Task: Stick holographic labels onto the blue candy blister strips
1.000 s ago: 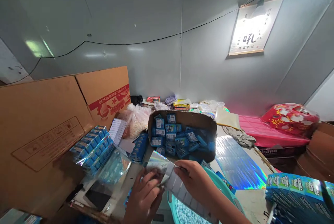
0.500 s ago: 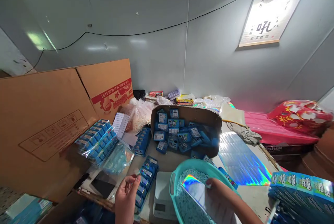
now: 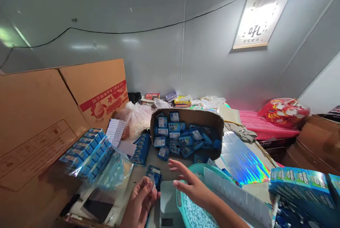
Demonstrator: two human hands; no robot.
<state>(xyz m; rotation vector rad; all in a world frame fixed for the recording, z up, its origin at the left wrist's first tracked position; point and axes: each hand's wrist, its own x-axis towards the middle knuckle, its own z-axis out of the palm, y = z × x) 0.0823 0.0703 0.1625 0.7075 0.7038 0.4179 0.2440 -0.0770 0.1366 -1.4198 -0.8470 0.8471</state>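
My left hand (image 3: 142,199) is closed in a pinch low in the middle of the view. What it holds, if anything, is too small to make out. Just beyond it stands a row of small blue boxes (image 3: 154,172), partly hidden by the hand. My right hand (image 3: 192,187), fingers apart and holding nothing, hovers over the near left side of a turquoise basin (image 3: 180,199). Small pale-blue pellets (image 3: 198,214) fill the basin. A long whitish folded card (image 3: 233,192) lies across its right side, partly behind my right forearm. Between the hands sits a white scale (image 3: 168,199).
A cardboard box on its side (image 3: 222,125) spills blue boxes behind the basin. To the left are a large carton (image 3: 32,121), wrapped blue packs (image 3: 89,153) and a dark phone-like slab (image 3: 98,205). Shiny sheets (image 3: 244,157) and stacked blue packs (image 3: 300,185) lie right.
My right hand has let go of the folded card, which now rests across the basin, and has moved left with its fingers spread. My left hand has shifted right, toward it. The view has turned slightly.
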